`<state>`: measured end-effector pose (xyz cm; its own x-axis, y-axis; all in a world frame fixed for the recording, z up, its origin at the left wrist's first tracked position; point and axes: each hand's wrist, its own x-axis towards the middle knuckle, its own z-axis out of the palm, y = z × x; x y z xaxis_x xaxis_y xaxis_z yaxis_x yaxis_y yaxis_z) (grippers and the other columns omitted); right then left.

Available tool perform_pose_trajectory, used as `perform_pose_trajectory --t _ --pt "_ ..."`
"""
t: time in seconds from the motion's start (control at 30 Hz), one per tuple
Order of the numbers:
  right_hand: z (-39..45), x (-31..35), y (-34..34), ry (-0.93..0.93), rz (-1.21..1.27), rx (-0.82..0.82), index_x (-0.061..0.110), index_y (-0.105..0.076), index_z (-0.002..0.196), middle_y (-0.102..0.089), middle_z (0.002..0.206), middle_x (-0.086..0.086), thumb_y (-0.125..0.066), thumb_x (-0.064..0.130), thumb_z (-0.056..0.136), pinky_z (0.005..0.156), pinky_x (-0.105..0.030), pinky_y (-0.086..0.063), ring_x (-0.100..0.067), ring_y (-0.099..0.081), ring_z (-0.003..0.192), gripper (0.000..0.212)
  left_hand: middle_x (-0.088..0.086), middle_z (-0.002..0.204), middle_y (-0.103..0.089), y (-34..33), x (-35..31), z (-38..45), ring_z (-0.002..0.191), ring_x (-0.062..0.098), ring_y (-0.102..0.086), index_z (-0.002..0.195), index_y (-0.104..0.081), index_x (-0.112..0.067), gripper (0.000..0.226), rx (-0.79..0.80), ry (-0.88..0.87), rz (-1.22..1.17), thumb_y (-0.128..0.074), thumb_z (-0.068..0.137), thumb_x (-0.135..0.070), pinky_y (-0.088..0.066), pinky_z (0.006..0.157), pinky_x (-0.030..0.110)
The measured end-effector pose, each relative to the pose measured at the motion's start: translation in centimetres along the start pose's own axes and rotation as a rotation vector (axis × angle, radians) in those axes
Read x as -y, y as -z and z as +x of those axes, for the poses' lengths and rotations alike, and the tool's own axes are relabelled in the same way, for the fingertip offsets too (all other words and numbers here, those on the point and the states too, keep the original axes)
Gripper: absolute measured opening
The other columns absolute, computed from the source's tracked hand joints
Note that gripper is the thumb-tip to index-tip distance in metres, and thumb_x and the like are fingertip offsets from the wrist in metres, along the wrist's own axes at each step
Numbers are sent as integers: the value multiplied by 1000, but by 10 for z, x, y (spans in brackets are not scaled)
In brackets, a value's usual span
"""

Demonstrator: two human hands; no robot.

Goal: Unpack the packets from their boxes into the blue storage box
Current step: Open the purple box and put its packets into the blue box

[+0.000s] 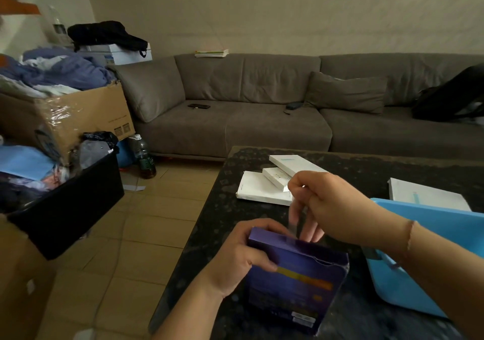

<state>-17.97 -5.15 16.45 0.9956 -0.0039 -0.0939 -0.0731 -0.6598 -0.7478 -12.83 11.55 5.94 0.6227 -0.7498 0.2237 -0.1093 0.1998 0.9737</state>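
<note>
From the head view, your left hand (239,258) grips the purple box (294,279) by its left edge, fingers curled round the top corner and thumb across the front face, holding it upright above the near edge of the dark speckled surface (225,208). The box top is open. Your right hand (324,203) hangs just above that opening, its fingers (301,219) pointing down; thumb and forefinger are drawn narrow together in a pinch, and something thin and clear seems to trail from them toward the box, too blurred for you to tell whether it is a packet, so what they hold cannot be told.

The blue storage box (419,269) sits at your right on the surface, just beside the purple box and partly behind your right forearm; its inside is hidden from here. A white box (429,195) lies flat behind the blue one. Further out on the surface, near the middle, three more white boxes (264,190) lie stacked loosely, the upper two slanted across the large bottom one.

Beyond the surface stands a grey sofa (262,103) with a cushion (345,92) and a phone (199,106) on its seat. At your left, on the tiled floor, are a cardboard box (78,114) heaped with clothes, a black bin (70,208) and a plastic bottle (145,156)
</note>
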Motion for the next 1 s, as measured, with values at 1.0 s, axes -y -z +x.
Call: perform_pose_trajectory --t 1.0 --pt "-32 -70 -12 11 455 -128 17 -73 95 -73 83 -8 -64 43 81 60 -26 -54 -24 -64 69 31 4 108 -71 9 17 -19 107 23 -64 110 -71 -21 31 -49 5 -84 -69 79 -21 -51 90 29"
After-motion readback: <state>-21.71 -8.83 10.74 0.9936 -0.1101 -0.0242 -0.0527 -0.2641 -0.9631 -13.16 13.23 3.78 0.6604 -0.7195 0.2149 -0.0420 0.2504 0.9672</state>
